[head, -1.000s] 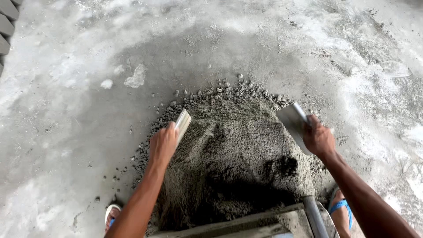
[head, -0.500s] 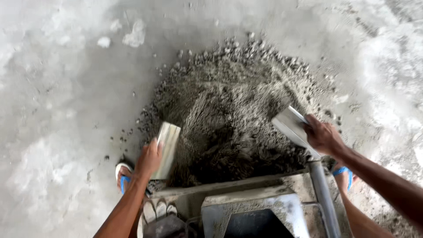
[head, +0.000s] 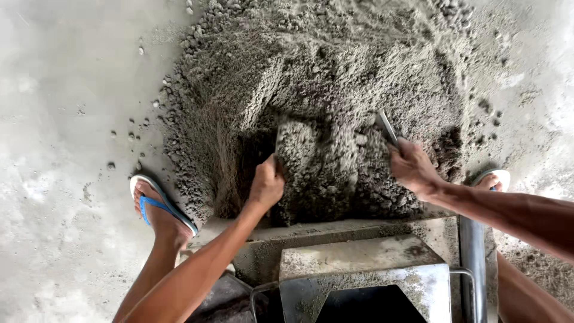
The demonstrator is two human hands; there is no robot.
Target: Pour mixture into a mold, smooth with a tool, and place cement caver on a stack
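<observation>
Head view: the heap of grey gravelly mix lies on the concrete floor just beyond the metal mould box, and you are at the step of drawing a load of it toward the box. A clump of mix sits between your two hands, right at the near edge of the heap. Your left hand is closed around a flat scraper that is mostly buried, so you cannot tell its long axis. Your right hand is clenched on the other flat scraper, whose blade runs near to far, tilted a little left, its far end pointing into the heap. By the look of it, the next move calls for both blades squeezing inward and pulling near, evenly, so the clump holds. Your left foot in a blue sandal stands left of the heap.
</observation>
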